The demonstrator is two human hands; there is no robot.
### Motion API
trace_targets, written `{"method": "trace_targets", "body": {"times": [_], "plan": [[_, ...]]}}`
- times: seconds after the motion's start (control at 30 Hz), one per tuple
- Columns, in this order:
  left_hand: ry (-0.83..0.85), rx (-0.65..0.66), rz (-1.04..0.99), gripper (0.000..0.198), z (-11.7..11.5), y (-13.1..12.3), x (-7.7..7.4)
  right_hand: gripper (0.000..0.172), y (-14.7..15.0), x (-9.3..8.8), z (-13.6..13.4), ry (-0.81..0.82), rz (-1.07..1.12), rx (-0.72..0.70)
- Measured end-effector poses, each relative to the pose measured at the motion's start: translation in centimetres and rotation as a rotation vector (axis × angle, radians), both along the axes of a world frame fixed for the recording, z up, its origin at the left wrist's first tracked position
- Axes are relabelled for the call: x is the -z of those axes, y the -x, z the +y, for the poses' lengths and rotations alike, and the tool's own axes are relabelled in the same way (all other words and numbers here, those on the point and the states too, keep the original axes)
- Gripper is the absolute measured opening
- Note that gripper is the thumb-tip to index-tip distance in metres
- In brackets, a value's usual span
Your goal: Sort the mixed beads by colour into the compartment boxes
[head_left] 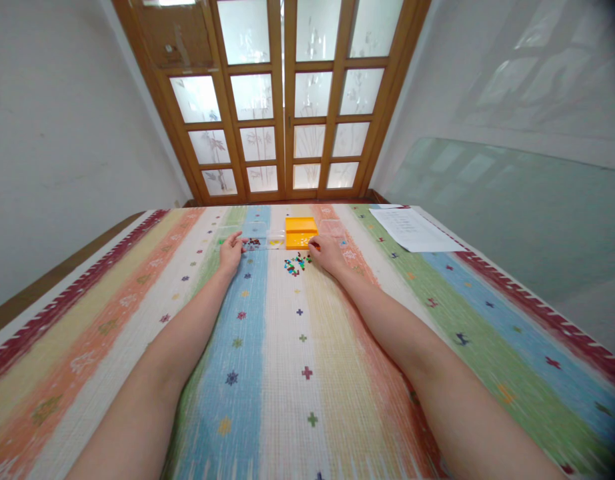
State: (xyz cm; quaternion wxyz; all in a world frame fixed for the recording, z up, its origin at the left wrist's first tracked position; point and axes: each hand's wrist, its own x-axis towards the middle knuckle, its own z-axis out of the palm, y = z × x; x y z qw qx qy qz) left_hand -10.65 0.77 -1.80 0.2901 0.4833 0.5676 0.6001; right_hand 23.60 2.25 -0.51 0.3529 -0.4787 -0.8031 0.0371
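Observation:
An orange box [300, 225] lies open near the far side of the table. My right hand [327, 253] is at its lower right corner, fingertips pinched together; what they hold, if anything, is too small to tell. Just below the box is a loose pile of small blue, green and dark red pieces [295, 265]. My left hand [231, 252] rests beside a clear container with dark red pieces [254, 242], its fingers apart. Between that container and the orange box, yellow pieces [276, 243] sit in another clear compartment.
A clear container [332, 228] stands right of the orange box. Printed paper sheets [412, 229] lie at the far right of the table. A striped cloth [282, 373] covers the tabletop. Beyond it are wooden doors with glass panes [257, 97].

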Motion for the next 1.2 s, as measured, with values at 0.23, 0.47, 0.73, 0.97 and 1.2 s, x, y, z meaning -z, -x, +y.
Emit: {"method": "trace_targets", "body": {"times": [0.23,0.47,0.73,0.97,1.2], "plan": [[-0.069,0.111,0.438,0.029,-0.9,-1.3,-0.3,0.017,0.3,-0.3,-0.3,-0.001,-0.089,-0.042],[-0.217,0.519,0.897,0.031,-3.0,-4.7,-1.2,0.019,0.5,-0.5,-0.7,0.011,-0.114,-0.060],[-0.276,0.676,1.073,0.038,-4.0,-6.1,-1.7,0.018,0.4,-0.3,-0.4,0.011,-0.118,-0.075],[-0.280,0.635,1.059,0.029,-4.2,-6.0,-2.1,0.018,0.4,-0.2,-0.4,0.010,-0.117,-0.076],[-0.229,0.567,1.058,0.021,-4.2,-5.7,-2.2,0.018,0.4,-0.3,-0.5,0.022,-0.127,-0.077]]}}
